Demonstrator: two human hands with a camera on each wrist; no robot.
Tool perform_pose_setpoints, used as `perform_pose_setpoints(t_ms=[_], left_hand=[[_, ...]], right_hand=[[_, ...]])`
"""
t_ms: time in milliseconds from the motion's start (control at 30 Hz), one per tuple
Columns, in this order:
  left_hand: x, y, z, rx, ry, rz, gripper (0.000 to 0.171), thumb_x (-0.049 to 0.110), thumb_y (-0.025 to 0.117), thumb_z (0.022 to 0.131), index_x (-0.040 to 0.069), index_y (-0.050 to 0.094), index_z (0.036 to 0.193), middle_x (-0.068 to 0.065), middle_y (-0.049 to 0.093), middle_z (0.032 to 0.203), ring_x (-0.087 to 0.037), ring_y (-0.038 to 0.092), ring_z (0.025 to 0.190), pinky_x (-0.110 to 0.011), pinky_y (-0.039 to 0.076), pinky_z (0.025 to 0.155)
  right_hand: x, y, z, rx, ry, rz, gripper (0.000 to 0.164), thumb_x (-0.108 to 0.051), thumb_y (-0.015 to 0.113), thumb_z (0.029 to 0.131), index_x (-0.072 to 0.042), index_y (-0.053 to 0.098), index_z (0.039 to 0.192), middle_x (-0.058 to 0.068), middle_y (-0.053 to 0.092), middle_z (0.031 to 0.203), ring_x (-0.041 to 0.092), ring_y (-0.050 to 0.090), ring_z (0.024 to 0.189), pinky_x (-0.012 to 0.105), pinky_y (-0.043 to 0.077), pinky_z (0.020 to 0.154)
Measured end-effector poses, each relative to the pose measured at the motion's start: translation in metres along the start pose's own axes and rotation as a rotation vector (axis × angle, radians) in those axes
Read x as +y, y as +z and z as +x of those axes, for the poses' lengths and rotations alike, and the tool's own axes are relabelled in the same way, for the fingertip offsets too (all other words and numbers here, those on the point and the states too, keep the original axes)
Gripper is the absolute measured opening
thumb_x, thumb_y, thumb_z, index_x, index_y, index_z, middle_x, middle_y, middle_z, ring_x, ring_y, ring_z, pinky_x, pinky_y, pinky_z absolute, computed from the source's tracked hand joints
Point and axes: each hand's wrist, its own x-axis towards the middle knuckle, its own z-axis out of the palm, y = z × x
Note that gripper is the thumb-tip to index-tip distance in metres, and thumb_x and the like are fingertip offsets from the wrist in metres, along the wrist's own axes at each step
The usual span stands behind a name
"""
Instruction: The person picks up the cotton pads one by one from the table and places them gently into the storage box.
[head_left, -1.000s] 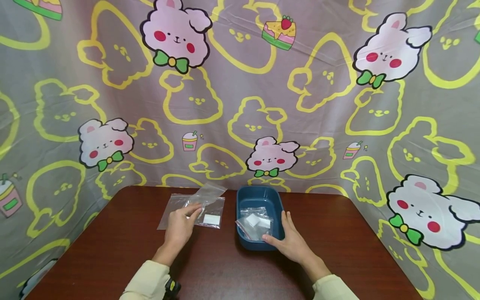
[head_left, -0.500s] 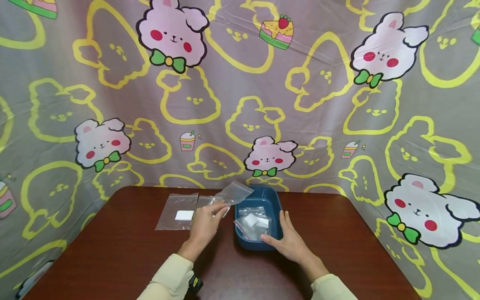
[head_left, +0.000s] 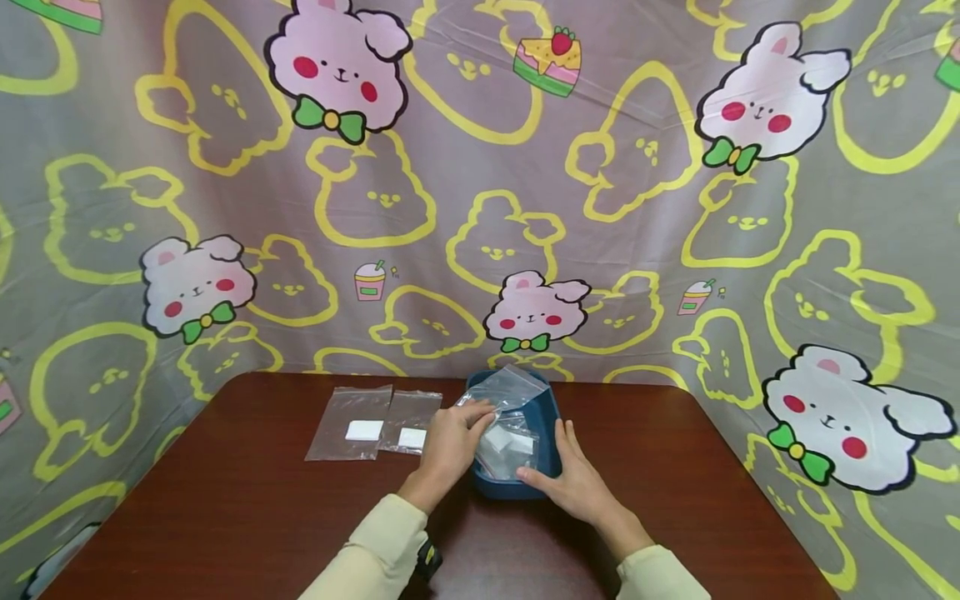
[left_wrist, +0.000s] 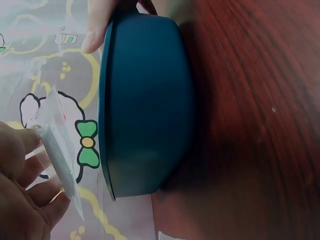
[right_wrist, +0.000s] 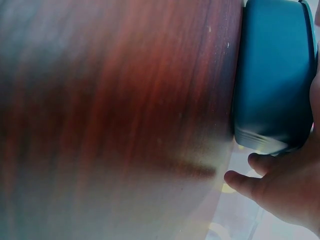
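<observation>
My left hand (head_left: 452, 442) pinches the edge of a clear zip bag (head_left: 506, 387) above the left side of a blue tub (head_left: 557, 433). In the left wrist view that bag (left_wrist: 62, 162) stands tilted beside the tub's rim, with something white and flat in it. My right hand (head_left: 581, 475) holds the tub's near right corner, thumb over the rim and fingers along the outer wall. The right wrist view shows two fingers spread off the tub wall (right_wrist: 272, 75). Inside the tub lie clear bags with white pieces (head_left: 510, 458), partly covered by the held bag.
Two more clear bags lie flat to the left, a larger bag (head_left: 341, 412) and a smaller bag (head_left: 416, 408), each with a white block. All stands on a dark red-brown table (head_left: 247, 483). A patterned cloth (head_left: 637, 217) hangs close behind and at both sides.
My left hand has lifted a clear bag off the group on the left and carried it right to the tub, uncovering the two bags beneath. The right hand keeps its hold on the tub.
</observation>
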Motion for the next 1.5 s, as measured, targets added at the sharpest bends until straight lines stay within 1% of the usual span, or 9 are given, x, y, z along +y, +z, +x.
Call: perform_pose_setpoints(t_ms=[300,500,667,767,900,1100,1233,1367,1500], left_hand=[[0.006,0.005,0.005,-0.006,0.021,0.045,0.013,0.018,0.078,0.089,0.014,0.082,0.101,0.0,0.076,0.104,-0.019,0.072,0.1,-0.041,0.057,0.084],[0.006,0.007,0.005,-0.043,-0.017,0.073,0.015,0.021,0.077,0.091,0.016,0.082,0.104,0.001,0.076,0.105,-0.02,0.073,0.098,-0.043,0.057,0.08],[0.005,0.008,0.004,-0.079,-0.043,0.077,0.018,0.024,0.075,0.093,0.016,0.081,0.107,-0.001,0.075,0.109,-0.022,0.07,0.107,-0.045,0.057,0.085],[0.005,0.007,0.004,-0.087,-0.054,0.073,0.018,0.025,0.074,0.093,0.017,0.081,0.108,-0.001,0.074,0.112,-0.024,0.067,0.112,-0.046,0.056,0.087],[0.003,0.006,0.004,-0.081,-0.06,0.067,0.019,0.026,0.074,0.093,0.018,0.08,0.109,-0.002,0.074,0.113,-0.025,0.067,0.114,-0.046,0.056,0.088],[-0.001,0.004,0.001,-0.069,-0.047,0.064,0.02,0.026,0.074,0.093,0.017,0.08,0.109,-0.005,0.074,0.111,-0.026,0.068,0.112,-0.046,0.055,0.09],[-0.004,0.0,-0.003,-0.066,-0.064,0.056,0.019,0.026,0.074,0.093,0.016,0.08,0.108,-0.006,0.075,0.11,-0.025,0.068,0.111,-0.047,0.055,0.09],[-0.01,-0.005,-0.006,-0.053,-0.081,0.042,0.019,0.024,0.075,0.092,0.015,0.08,0.108,-0.007,0.075,0.11,-0.026,0.068,0.111,-0.047,0.054,0.09],[-0.02,-0.011,-0.009,-0.034,-0.093,0.03,0.019,0.023,0.076,0.092,0.013,0.08,0.108,-0.007,0.075,0.11,-0.027,0.068,0.111,-0.046,0.054,0.092]], right_hand=[[0.0,0.002,0.003,-0.006,0.016,-0.007,0.116,-0.062,0.072,0.084,-0.002,0.01,0.16,0.024,0.003,0.166,0.05,0.024,0.145,0.068,0.03,0.108],[-0.001,0.002,0.003,-0.007,0.006,-0.002,0.116,-0.063,0.072,0.084,-0.001,0.01,0.16,0.024,0.004,0.165,0.05,0.023,0.145,0.068,0.03,0.108],[-0.001,0.002,0.002,-0.01,0.005,-0.003,0.116,-0.062,0.072,0.084,-0.002,0.009,0.16,0.025,0.004,0.165,0.05,0.024,0.145,0.068,0.031,0.107],[-0.002,0.002,0.001,-0.011,0.005,0.0,0.115,-0.061,0.072,0.085,-0.002,0.009,0.161,0.024,0.004,0.165,0.05,0.025,0.145,0.069,0.031,0.107],[-0.003,0.001,0.001,-0.011,0.004,0.0,0.115,-0.061,0.072,0.085,-0.002,0.009,0.161,0.024,0.003,0.166,0.05,0.025,0.144,0.069,0.031,0.107],[-0.004,0.001,0.001,-0.008,0.003,-0.001,0.115,-0.061,0.072,0.085,-0.002,0.009,0.161,0.024,0.003,0.166,0.05,0.025,0.145,0.068,0.031,0.107],[-0.004,0.0,0.0,-0.007,-0.001,0.002,0.115,-0.06,0.072,0.085,-0.002,0.009,0.161,0.024,0.003,0.166,0.05,0.025,0.145,0.068,0.03,0.108],[-0.004,-0.001,-0.001,-0.011,0.003,0.006,0.114,-0.06,0.072,0.085,-0.002,0.009,0.161,0.023,0.002,0.166,0.049,0.024,0.145,0.068,0.03,0.108],[-0.003,-0.001,-0.002,-0.017,0.015,0.004,0.115,-0.061,0.072,0.084,-0.003,0.009,0.161,0.023,0.002,0.166,0.049,0.023,0.146,0.067,0.029,0.109]])
